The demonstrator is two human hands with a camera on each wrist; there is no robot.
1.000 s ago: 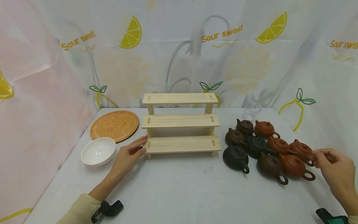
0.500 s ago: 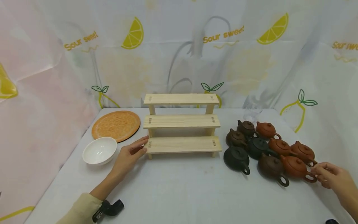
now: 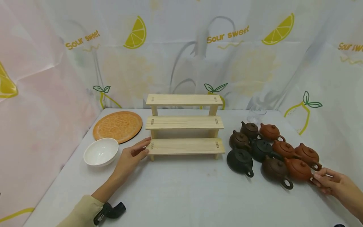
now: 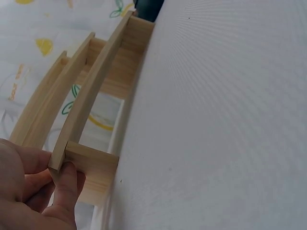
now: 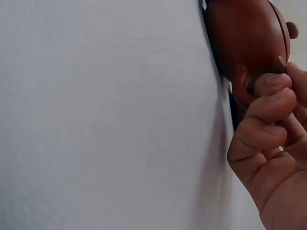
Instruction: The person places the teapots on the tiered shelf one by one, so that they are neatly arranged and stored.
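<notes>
A three-tier wooden display stand (image 3: pixel 185 146) stands mid-table. My left hand (image 3: pixel 133 159) pinches the left end of its lowest board; in the left wrist view the thumb (image 4: pixel 67 189) is under the board corner. At the right, my right hand (image 3: pixel 333 186) grips the handle of a reddish-brown clay teapot (image 3: pixel 298 170), nearest the front right of a cluster. The right wrist view shows the fingers curled at that handle (image 5: pixel 242 91), partly hidden by them. Close beside this teapot sit a dark brown teapot (image 3: pixel 273 170) and another reddish teapot (image 3: pixel 307 154).
Several more teapots crowd together, including a black one (image 3: pixel 239 160) near the stand. Behind them stands a clear glass (image 3: pixel 256 114). At the left are a white bowl (image 3: pixel 101 153) and a round pizza-patterned board (image 3: pixel 117 126). A printed cloth hangs behind the table.
My right hand has left the rear reddish teapot's handle, moved down toward the front, and now grips the front reddish teapot's handle. My left hand stays on the stand.
</notes>
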